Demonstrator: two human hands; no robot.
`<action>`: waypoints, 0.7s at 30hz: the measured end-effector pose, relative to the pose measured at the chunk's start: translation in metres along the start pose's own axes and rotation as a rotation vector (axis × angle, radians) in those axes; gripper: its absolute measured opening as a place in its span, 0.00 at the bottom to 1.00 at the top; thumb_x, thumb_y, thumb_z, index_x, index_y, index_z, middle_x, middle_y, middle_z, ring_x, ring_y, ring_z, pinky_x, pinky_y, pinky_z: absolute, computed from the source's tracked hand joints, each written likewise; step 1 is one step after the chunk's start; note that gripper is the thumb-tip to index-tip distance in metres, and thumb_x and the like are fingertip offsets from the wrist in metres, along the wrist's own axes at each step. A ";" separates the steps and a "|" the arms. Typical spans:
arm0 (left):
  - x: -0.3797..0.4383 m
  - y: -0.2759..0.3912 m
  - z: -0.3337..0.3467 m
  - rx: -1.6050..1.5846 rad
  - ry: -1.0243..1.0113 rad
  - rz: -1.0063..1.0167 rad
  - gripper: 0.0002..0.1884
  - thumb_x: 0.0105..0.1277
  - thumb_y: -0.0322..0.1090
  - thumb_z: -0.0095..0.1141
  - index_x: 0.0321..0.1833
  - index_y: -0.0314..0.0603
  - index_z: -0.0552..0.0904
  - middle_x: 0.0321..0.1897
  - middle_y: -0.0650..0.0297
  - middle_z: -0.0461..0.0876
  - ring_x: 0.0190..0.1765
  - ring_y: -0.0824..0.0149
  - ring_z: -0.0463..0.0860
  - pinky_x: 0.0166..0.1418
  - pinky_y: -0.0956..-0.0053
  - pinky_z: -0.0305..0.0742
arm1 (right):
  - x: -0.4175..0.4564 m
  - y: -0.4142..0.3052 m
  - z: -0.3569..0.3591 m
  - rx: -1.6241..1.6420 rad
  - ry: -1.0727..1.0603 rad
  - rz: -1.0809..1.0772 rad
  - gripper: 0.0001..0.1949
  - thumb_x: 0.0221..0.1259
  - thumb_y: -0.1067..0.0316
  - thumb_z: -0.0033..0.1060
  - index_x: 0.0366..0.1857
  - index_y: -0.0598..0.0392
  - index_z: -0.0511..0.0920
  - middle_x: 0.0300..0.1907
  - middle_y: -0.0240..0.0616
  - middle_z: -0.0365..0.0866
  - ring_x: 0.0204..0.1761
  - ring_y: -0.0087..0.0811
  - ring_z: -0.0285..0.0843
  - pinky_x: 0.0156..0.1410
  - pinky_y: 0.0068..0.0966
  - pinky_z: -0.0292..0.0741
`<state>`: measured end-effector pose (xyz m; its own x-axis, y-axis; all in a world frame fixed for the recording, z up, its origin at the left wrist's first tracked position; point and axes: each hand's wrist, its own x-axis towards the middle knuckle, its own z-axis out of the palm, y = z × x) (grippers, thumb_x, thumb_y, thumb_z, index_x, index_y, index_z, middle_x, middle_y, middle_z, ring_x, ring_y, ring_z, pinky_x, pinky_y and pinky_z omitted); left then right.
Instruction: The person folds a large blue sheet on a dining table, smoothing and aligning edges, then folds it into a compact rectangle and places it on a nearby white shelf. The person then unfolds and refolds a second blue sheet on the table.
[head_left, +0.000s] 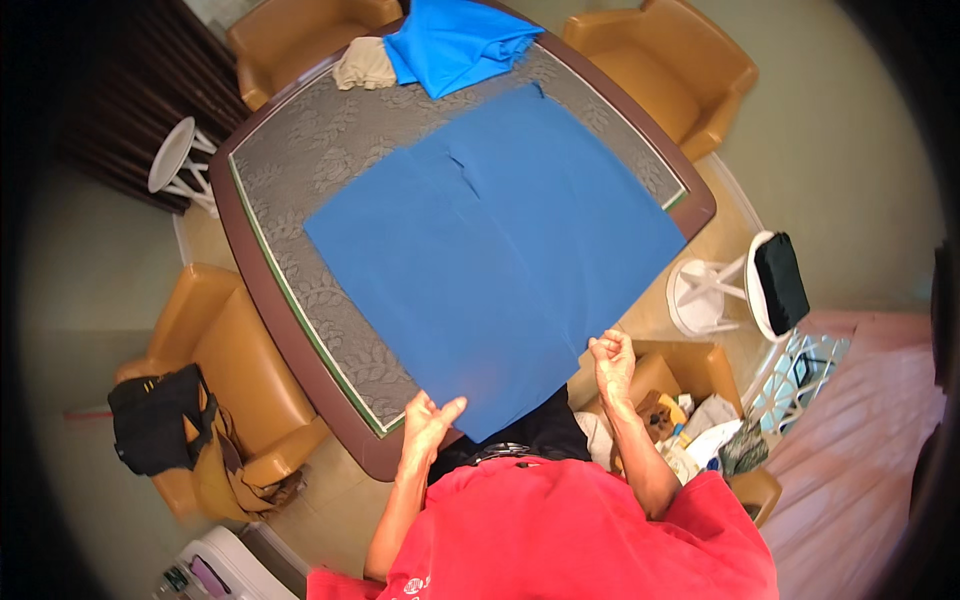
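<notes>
A large piece of blue cloth (480, 262) is spread over the table, with its near part hanging past the edge in front of me. My left hand (431, 424) grips its near left edge, thumb pointing right. Farther right, my right hand (615, 367) is curled around the near right edge. A few small folds show in the cloth's far half, and a thin crease runs towards my right hand. Under it lies the grey leaf-patterned top of the table (285, 172), framed by a brown rim.
At the far end lie a brighter blue cloth (457, 45) and a beige cloth (365, 64). Tan armchairs surround the table; the left one (232, 345) holds a black bag (157, 420), the right one (652, 367) assorted cloths. White stools (176, 157) stand on both sides.
</notes>
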<state>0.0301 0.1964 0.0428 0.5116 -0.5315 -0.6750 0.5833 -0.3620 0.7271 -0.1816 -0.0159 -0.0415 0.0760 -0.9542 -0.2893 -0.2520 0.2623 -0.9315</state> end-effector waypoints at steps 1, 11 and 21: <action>0.000 -0.014 0.000 -0.026 -0.004 -0.007 0.20 0.59 0.20 0.65 0.54 0.28 0.77 0.48 0.55 0.84 0.49 0.67 0.83 0.55 0.71 0.79 | 0.011 -0.005 -0.003 -0.018 0.012 -0.020 0.17 0.57 0.73 0.68 0.50 0.59 0.74 0.35 0.31 0.75 0.35 0.22 0.73 0.44 0.21 0.75; -0.024 -0.059 0.068 -0.202 0.443 -0.005 0.08 0.58 0.19 0.65 0.39 0.35 0.85 0.34 0.62 0.86 0.34 0.71 0.83 0.42 0.73 0.79 | 0.163 -0.072 -0.041 -0.309 -0.236 -0.321 0.11 0.59 0.71 0.65 0.45 0.58 0.79 0.35 0.32 0.76 0.33 0.22 0.72 0.41 0.22 0.74; -0.034 -0.032 0.098 -0.227 0.602 0.112 0.04 0.60 0.21 0.62 0.34 0.38 0.82 0.22 0.67 0.80 0.17 0.79 0.71 0.16 0.81 0.63 | 0.162 -0.151 -0.042 -0.779 -0.825 -0.295 0.10 0.58 0.67 0.68 0.42 0.57 0.81 0.19 0.35 0.77 0.24 0.26 0.75 0.33 0.28 0.74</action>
<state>-0.0676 0.1512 0.0541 0.8025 -0.0105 -0.5966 0.5910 -0.1240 0.7971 -0.1715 -0.2166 0.0618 0.7609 -0.5059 -0.4063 -0.6209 -0.3860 -0.6822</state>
